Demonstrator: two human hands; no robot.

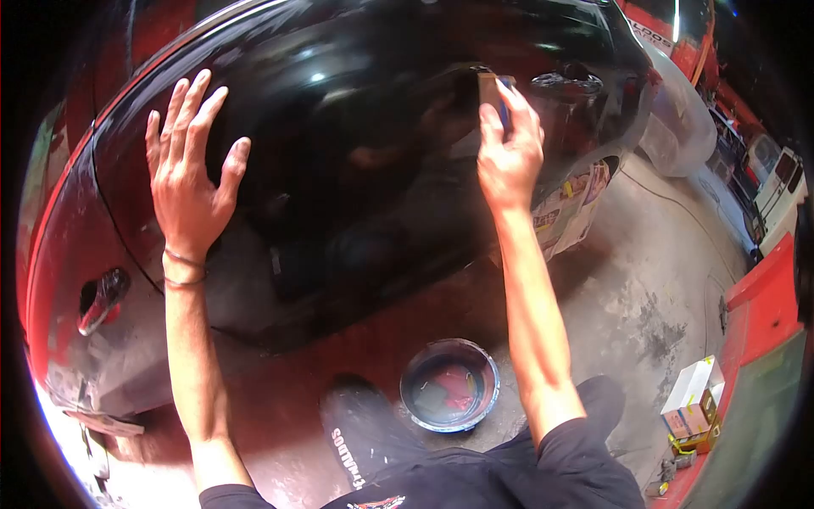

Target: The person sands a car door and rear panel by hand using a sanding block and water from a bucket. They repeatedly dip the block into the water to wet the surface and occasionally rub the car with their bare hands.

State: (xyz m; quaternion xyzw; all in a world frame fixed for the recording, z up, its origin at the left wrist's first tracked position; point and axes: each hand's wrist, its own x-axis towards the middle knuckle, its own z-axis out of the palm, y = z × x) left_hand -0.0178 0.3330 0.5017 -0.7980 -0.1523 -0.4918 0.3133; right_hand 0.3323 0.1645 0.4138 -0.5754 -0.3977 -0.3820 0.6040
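A dark, glossy car door panel (339,187) fills the middle of the head view, with light reflections along its upper part. My left hand (188,165) is at the panel's left side, fingers spread; whether the palm rests on the paint or hovers cannot be made out. In my right hand (513,153), near the panel's right end, is a small brown and blue sanding block (488,89), gripped between thumb and fingers. Right of that hand is a door handle (566,82). Another door handle area (103,299), partly wrapped, lies below left of my left hand.
A round basin (450,343) with water and a pinkish cloth (459,388) stands on the floor by my knees. Newspaper (572,208) covers the wheel area. Boxes (691,399) sit at the lower right, beside a red ledge (763,280).
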